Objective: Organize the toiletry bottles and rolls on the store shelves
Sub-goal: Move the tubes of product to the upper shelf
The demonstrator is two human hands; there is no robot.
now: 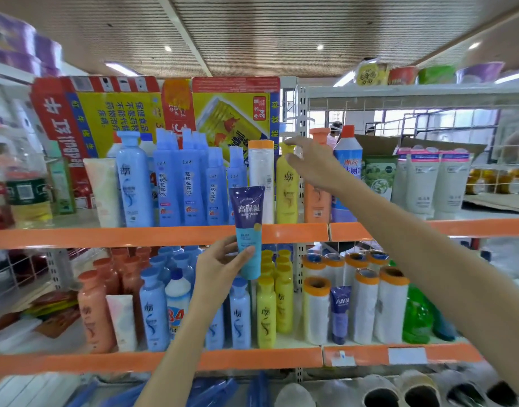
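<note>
On the crowded upper shelf [158,235], the right hand [312,165], fingers loosely spread over the yellow bottle [287,189], may topple adjacent bottles, while the purple-and-teal tube [248,230], pinched low by the left hand [220,267] before the shelf edge, may slip.

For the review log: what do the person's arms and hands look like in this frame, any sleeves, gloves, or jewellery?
Both arms are bare as far as the frame shows, with no sleeves in view. The left hand and right hand wear no gloves. No watch, bracelet or ring is visible on either wrist or on the fingers, which are slightly blurred. No cables or markings appear on either arm.
</note>
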